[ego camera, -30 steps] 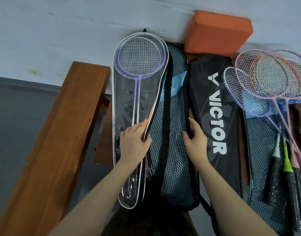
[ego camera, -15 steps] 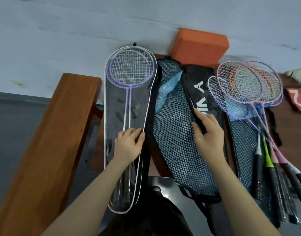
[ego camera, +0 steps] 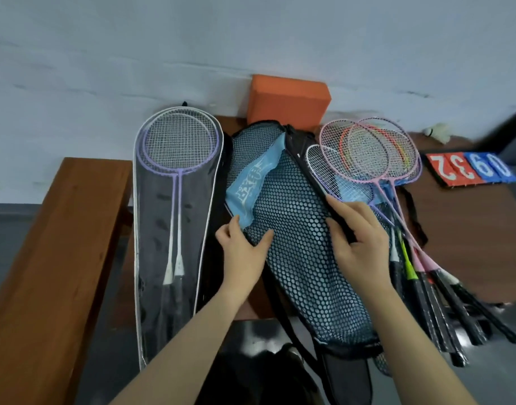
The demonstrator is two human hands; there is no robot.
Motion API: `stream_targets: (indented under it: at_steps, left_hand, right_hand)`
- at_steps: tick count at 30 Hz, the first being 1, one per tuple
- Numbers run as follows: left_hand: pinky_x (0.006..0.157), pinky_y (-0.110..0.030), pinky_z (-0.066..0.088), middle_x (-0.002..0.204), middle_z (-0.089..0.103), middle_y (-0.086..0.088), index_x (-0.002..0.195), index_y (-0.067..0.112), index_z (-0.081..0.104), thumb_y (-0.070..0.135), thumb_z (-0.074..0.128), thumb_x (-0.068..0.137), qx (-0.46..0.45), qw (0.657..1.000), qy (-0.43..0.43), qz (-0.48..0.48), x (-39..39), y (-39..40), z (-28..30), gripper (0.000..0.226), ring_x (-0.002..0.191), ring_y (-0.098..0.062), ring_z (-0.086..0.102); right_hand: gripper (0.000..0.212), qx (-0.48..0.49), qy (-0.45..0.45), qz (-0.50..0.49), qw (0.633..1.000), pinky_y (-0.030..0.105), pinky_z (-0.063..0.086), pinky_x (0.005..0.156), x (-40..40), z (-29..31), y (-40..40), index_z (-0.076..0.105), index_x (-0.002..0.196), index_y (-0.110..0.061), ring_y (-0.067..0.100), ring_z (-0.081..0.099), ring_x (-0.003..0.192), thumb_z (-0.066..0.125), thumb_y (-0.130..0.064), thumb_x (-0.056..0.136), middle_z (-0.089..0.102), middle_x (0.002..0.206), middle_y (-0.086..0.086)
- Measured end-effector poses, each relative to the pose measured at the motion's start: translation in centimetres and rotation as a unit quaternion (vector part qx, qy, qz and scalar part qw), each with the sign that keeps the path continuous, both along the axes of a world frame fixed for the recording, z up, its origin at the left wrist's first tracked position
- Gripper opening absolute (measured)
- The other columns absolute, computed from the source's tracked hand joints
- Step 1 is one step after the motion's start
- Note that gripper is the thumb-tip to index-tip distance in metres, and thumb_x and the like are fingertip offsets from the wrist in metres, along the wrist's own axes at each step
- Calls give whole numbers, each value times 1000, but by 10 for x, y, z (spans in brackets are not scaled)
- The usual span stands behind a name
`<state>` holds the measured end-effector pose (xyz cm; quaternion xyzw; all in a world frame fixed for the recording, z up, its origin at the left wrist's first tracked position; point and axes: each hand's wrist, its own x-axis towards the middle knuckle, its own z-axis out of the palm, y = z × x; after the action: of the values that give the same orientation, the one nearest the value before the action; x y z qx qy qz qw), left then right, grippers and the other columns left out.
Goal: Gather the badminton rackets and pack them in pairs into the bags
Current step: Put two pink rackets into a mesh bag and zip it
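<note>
**Rackets half packed as hands work the mesh bag**

Rackets [ego camera: 365, 159] lie fanned at two o'clock in the head view, pink, purple and orange frames overlapping, their dark grips [ego camera: 444, 305] splaying toward four o'clock. They rest on a brown wooden table [ego camera: 461, 229] pushed against a pale grey wall [ego camera: 251, 39]; a wooden bench [ego camera: 61, 244] runs along nine o'clock, an orange block [ego camera: 289, 102] stands at twelve, and red and blue score cards [ego camera: 470, 169] sit at three o'clock beside a white shuttlecock [ego camera: 439, 133].

At ten o'clock a clear bag [ego camera: 175, 229] with white piping holds a purple pair [ego camera: 179, 147], heads toward the wall. At the centre lies a black mesh bag [ego camera: 294, 244] with pale blue lining, slanted over a black bag [ego camera: 347, 378] whose end shows at six o'clock.

The left hand [ego camera: 243, 252] pinches the mesh bag's left edge, thumb on the mesh. The right hand [ego camera: 359, 238] grips its right edge, fingers curled over the black trim.

Half a second ago the left hand rested on the clear bag; it has since crossed to the mesh bag, which now covers the black bag's white lettering.
</note>
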<state>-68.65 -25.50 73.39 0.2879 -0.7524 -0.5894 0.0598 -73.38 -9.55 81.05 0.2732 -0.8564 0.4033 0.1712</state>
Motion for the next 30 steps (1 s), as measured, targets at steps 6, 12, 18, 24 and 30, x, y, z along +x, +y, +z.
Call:
stream_targets:
  at_steps: [6,12,18,24,30]
  left_hand:
    - [105,-24,31,131,41,-5,137,15,39,25,65,85,-40,993,45,105,-25,41,7,60,117,-9,42]
    - [97,-1,16,139,36,-11,136,11,41,13,63,86,-151,971,92,158,-49,100,24,55,129,-12,33]
    - [99,5,12,142,31,-15,138,8,39,5,58,88,-248,949,155,120,-77,143,55,53,133,-14,27]
    - [98,5,8,140,26,9,137,24,41,16,59,88,-251,941,192,120,-96,155,89,53,131,2,18]
    - [106,-37,24,141,30,7,134,16,45,32,51,85,-331,902,246,130,-102,142,81,52,126,8,25]
  right_hand:
    - [33,-21,-53,44,997,12,42,79,-32,-3,50,61,117,-7,3,55,88,59,-7,84,57,95,-2]
    - [29,-42,-140,93,985,19,43,86,-75,-2,121,64,112,-15,-1,56,90,63,-19,83,59,94,-13]
    - [29,-82,-231,113,963,33,46,93,-105,4,166,63,109,-25,3,59,102,66,-12,84,62,105,-21]
    - [32,-154,-194,134,959,31,48,90,-125,36,183,64,109,-29,10,61,99,67,-10,83,67,103,-14]
    - [26,-177,-138,144,964,21,44,78,-127,42,176,69,103,-18,5,59,84,70,-7,80,66,93,-9]
